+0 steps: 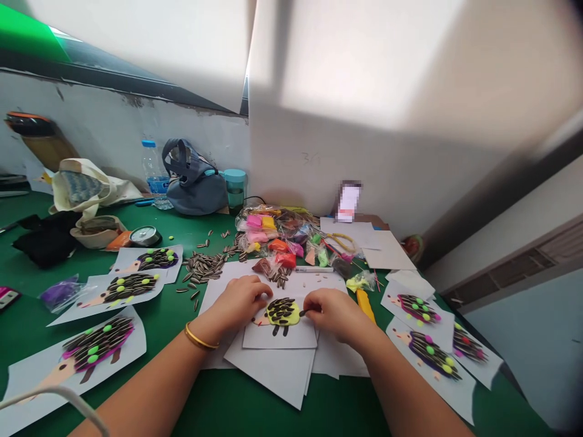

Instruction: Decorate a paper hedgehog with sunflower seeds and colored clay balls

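Observation:
Between my hands lies a white card [259, 341] bearing a hedgehog picture. The hedgehog's yellow-green clay body [294, 311] is partly covered with dark sunflower seeds pointing sideways. It has a pale face with a red mark on the left and two dark legs below. My right hand [334, 312] pinches a sunflower seed [303, 314] between thumb and fingertips at the right edge of the clay. My left hand [239, 300] rests at the card's upper left, fingers bent and apart from the thumb, with nothing visible in them. More white sheets [268, 373] lie beneath the card.
A pile of sunflower seeds [203, 267] lies behind my left hand. Bagged coloured clay [277, 233], a marker [314, 269] and scissors [344, 241] are at the back. Hedgehog cards [136, 340] flank both sides. A bottle [155, 176], blue bag [195, 188] and phone [348, 201] stand along the wall.

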Tool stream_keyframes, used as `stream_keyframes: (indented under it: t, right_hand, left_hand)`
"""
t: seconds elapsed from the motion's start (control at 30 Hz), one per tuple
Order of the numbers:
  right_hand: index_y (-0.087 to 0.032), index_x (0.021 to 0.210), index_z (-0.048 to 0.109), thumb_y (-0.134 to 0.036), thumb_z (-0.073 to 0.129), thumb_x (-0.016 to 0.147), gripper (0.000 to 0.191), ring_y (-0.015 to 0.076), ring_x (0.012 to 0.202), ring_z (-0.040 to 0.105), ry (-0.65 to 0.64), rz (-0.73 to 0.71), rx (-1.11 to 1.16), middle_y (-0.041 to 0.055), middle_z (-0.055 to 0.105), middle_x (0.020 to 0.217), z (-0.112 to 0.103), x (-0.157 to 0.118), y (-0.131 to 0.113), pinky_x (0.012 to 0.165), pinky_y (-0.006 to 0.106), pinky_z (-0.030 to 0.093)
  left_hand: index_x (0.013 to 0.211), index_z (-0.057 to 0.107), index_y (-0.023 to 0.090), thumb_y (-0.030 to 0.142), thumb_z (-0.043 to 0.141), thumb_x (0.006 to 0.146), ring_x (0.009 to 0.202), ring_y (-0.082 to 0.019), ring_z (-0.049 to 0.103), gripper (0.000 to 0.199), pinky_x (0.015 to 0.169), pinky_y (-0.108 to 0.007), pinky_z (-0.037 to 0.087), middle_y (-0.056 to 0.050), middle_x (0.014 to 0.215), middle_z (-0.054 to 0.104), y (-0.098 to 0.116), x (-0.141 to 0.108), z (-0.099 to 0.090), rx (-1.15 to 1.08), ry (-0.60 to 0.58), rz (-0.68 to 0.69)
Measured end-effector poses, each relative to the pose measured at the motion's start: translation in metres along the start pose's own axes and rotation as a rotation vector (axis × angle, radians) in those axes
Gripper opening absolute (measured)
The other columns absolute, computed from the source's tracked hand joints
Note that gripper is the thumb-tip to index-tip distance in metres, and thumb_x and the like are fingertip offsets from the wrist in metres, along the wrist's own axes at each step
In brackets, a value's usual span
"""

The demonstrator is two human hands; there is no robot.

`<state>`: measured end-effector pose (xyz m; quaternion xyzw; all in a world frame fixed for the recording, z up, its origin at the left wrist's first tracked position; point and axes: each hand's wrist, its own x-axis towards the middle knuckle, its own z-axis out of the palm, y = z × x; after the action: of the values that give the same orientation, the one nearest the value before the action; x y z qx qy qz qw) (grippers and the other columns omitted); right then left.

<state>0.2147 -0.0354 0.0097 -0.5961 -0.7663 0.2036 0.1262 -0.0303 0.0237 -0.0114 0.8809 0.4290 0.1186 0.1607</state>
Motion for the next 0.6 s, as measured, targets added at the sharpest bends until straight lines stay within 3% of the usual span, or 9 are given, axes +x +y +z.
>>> stream_keyframes:
  t: [0.27, 0.6]
  right_hand:
    - [-0.022, 0.082, 0.07, -0.016, 0.062, 0.076, 0.012, 0.0145, 0.076, 0.057, -0.047, -0.051, 0.004, 0.0002, 0.067, 0.081, 0.009, -0.001, -0.017, 0.065, 0.024, 0.037]
    - [-0.021, 0.076, 0.067, -0.015, 0.062, 0.076, 0.007, 0.0137, 0.073, 0.054, -0.025, -0.045, 0.008, 0.0002, 0.065, 0.078, 0.017, -0.001, -0.02, 0.065, 0.023, 0.034]
  left_hand:
    - [0.097, 0.073, 0.028, 0.021, 0.059, 0.084, 0.094, -0.021, 0.06, 0.02, 0.08, -0.03, 0.04, -0.003, 0.095, 0.068, -0.001, 0.001, 0.0, 0.012, -0.012, -0.003]
    - [0.096, 0.073, 0.028, 0.021, 0.06, 0.084, 0.094, -0.021, 0.06, 0.02, 0.081, -0.03, 0.04, -0.003, 0.094, 0.067, -0.002, 0.0, 0.001, 0.004, 0.0, 0.01]
